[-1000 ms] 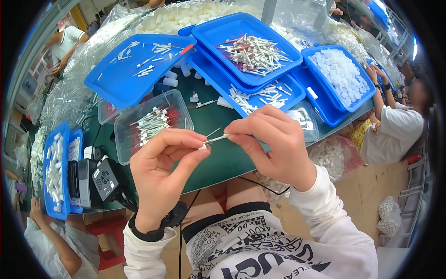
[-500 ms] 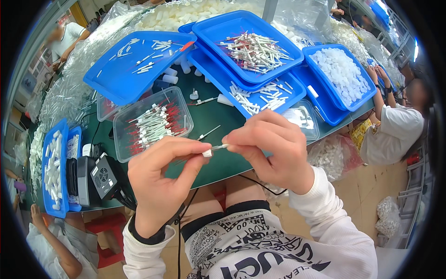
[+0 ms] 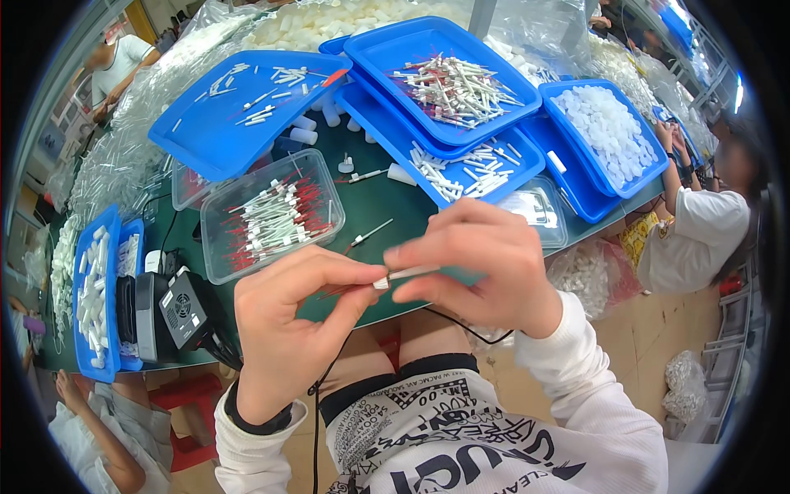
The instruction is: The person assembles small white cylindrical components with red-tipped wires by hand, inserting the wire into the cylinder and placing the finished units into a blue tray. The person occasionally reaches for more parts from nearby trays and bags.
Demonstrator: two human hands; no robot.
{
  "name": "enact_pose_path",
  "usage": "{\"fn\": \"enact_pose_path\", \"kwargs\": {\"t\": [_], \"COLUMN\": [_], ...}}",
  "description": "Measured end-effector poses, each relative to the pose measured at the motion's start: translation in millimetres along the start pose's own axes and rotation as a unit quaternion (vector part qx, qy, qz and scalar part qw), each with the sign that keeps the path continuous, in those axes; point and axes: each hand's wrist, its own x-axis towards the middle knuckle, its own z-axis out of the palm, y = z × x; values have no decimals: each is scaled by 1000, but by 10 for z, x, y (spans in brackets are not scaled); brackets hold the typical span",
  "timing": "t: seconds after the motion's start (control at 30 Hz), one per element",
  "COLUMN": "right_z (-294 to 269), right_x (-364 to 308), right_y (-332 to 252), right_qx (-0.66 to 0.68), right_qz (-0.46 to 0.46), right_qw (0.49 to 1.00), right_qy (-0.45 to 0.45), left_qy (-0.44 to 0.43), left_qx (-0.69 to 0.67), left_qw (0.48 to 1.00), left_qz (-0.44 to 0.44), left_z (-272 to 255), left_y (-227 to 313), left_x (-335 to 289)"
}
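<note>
My left hand (image 3: 300,300) is closed, thumb and forefinger pinching a thin white stick (image 3: 418,271) with a small white block near the fingertips. Fine reddish strands show beside that pinch. Around the stick's other end is my right hand (image 3: 485,267), its thumb and forefinger apart; the fingertips are smeared by motion. Just beyond the hands, a similar white stick (image 3: 370,234) lies on the green table (image 3: 362,207). To the left, a clear plastic box (image 3: 216,265) holds many white sticks with red strands.
Blue trays stand across the table: one with scattered sticks (image 3: 185,115), one heaped with sticks (image 3: 370,56), one with white translucent pieces (image 3: 658,169). A black device (image 3: 183,309) with cables sits left. A co-worker (image 3: 699,222) is at the right, others at the left.
My right hand's thumb and forefinger have parted from their pinch and shifted left along the stick toward my left fingertips. The left hand keeps its pinch, slightly farther right.
</note>
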Motion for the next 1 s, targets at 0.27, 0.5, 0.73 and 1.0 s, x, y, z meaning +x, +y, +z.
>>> {"fn": "enact_pose_path", "kwargs": {"t": [0.27,0.5,0.73,1.0], "right_z": [-158,-411,-567,-605], "right_x": [22,543,705,244], "right_y": [27,926,1916,1108], "right_qx": [65,-42,-325,-145], "right_qz": [130,208,319,215], "right_qw": [985,976,888,949], "right_qy": [-91,-52,-60,-179], "left_qy": [-5,18,-69,-108], "left_qx": [-31,323,411,372], "left_qw": [999,945,887,911], "left_qz": [-24,-44,-200,-141], "left_z": [7,-344,-421,-545], "left_y": [-76,-487,-671,-850], "left_x": [30,315,368,378]}}
